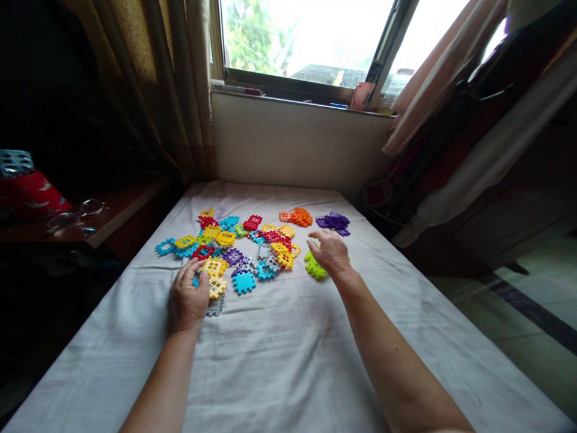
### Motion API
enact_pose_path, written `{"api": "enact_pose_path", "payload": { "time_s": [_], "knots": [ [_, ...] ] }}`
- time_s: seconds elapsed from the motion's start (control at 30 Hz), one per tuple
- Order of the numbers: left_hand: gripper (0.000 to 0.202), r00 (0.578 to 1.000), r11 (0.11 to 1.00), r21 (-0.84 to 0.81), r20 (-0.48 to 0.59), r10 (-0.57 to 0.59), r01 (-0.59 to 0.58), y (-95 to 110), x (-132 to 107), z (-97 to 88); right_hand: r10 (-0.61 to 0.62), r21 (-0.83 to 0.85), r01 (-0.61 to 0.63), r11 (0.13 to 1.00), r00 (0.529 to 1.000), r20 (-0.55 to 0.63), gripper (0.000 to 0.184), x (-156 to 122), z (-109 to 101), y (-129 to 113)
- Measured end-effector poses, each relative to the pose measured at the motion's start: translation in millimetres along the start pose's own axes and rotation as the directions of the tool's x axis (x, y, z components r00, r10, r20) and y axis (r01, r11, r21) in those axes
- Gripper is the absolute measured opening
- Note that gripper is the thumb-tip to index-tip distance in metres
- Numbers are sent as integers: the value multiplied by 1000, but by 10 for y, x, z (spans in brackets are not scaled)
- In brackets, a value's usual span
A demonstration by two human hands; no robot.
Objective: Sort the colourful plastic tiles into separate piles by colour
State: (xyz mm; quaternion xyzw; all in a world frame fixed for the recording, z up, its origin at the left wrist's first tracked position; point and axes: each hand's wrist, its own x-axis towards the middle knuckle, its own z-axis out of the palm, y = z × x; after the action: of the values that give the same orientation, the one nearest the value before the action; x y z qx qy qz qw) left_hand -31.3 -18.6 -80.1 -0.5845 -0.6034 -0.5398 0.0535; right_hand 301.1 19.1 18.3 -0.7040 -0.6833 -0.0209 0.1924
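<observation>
My left hand rests at the near left edge of a mixed heap of toothed plastic building pieces, thumb and fingers apart. A bit of a blue piece shows between thumb and fingers; I cannot make out whether they touch it. Beside the thumb lie yellow window-shaped pieces and a grey piece. Above a small pile of lime green pieces is my right hand, fingers spread, nothing visible in them; it partly covers the pile. A flat blue square piece lies at the heap's near side.
Orange pieces and purple pieces form separate piles at the back right. All lie on a bed with a pale sheet. Left stands a brown table with glasses; clothes hang at right. A window is behind.
</observation>
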Motion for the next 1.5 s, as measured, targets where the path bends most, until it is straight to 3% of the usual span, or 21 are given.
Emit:
{"api": "enact_pose_path", "payload": {
  "time_s": [0.1, 0.23, 0.37, 0.6, 0.8, 0.9, 1.0, 1.13, 1.3, 1.4, 1.5],
  "knots": [
    [25, 1000, 1000, -11, 3, -10, 10, 9, 0, -2, -138, 14, 137, 990, 989, 62, 23, 196, 172, -467],
    [25, 1000, 1000, -1, 1, -28, 28, 6, -15, 4, -323, -39, 333, 942, 933, 160, 29, 465, 537, -1059],
    [25, 1000, 1000, 6, -15, -21, 21, 22, -38, 9, -374, -77, 394, 916, 908, 191, 33, 653, 854, -1420],
    [26, 1000, 1000, 12, 3, -28, 28, 55, -47, -6, -394, -118, 418, 901, 901, 184, 32, 777, 1107, -1498],
    [25, 999, 999, 1, 3, -32, 32, 53, -40, -7, -380, -78, 386, 919, 921, 90, 36, 691, 969, -1422],
    [25, 999, 999, -6, 0, -43, 43, 38, -33, -1, -313, 6, 314, 950, 948, 59, 35, 573, 779, -1329],
    [25, 999, 999, -6, 8, -49, 49, 20, -20, 1, -158, 118, 151, 981, 986, 50, 33, 423, 575, -1067],
    [25, 1000, 1000, -5, 10, -21, 22, 16, -2, -5, 78, 238, -79, 968, 997, 14, 36, 206, 321, -410],
    [25, 1000, 1000, -6, 8, -9, 9, 15, 6, 3, 323, 321, -308, 896, 946, 7, 41, -45, 86, 421],
    [24, 1000, 1000, -24, -8, -14, 14, 2, 8, 17, 368, 251, -367, 896, 929, 44, 44, -150, 6, 662],
    [25, 999, 999, -35, -27, -18, 17, -9, 10, 19, 341, 50, -338, 940, 937, -72, 46, -152, -49, 649]
  ]
}}
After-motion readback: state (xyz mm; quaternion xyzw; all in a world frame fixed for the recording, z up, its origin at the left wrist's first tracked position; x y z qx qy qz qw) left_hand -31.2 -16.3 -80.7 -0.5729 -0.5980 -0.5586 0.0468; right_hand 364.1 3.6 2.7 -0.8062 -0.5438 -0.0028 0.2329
